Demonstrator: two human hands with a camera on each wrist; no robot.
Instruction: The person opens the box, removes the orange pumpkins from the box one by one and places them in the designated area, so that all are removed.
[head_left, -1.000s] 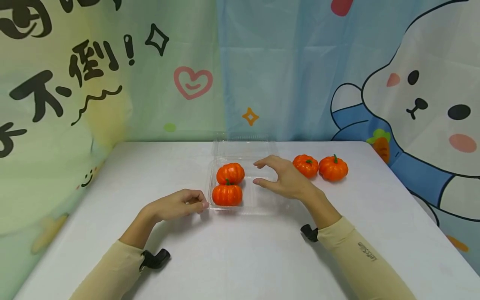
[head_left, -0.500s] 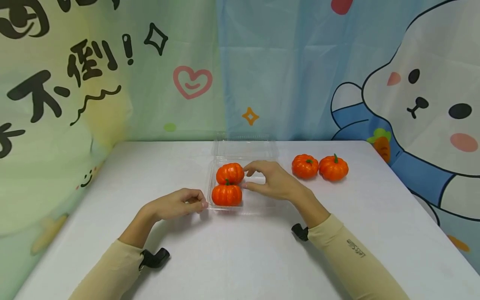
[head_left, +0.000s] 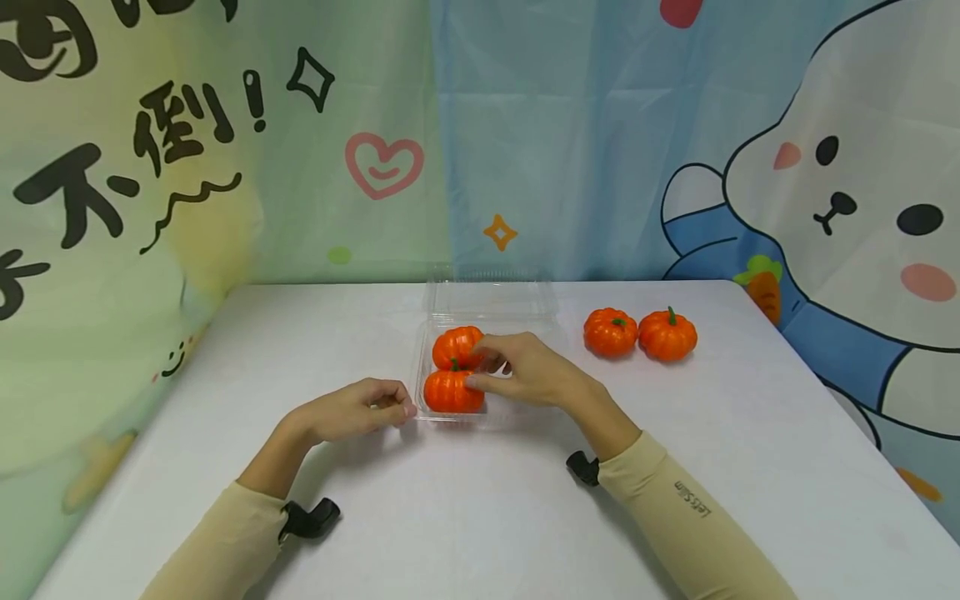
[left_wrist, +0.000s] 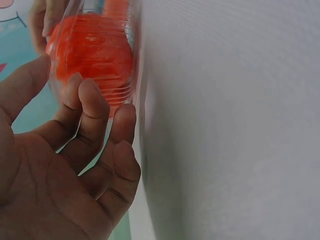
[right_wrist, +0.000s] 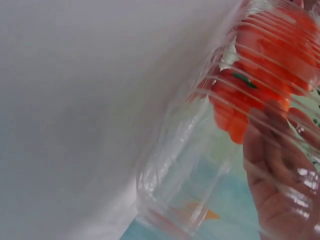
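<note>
Head view — we had the right hand [head_left: 528,368] over the clear box [head_left: 452,417], its grip parted, thumb at the near pumpkin [head_left: 447,393], fingers at the far pumpkin [head_left: 452,346], both sitting in the box's left half. Left hand [head_left: 358,410] — relaxed grip, touching the near-left corner. We saw two more pumpkins [head_left: 610,335] rightward on the desk [head_left: 465,517].

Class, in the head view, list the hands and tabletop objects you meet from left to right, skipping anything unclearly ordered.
Bare left hand, clear rectangular plastic container, glossy orange ribbed pumpkin with sideways green stem, glossy orange ribbed pumpkin with upright green stem.
</note>
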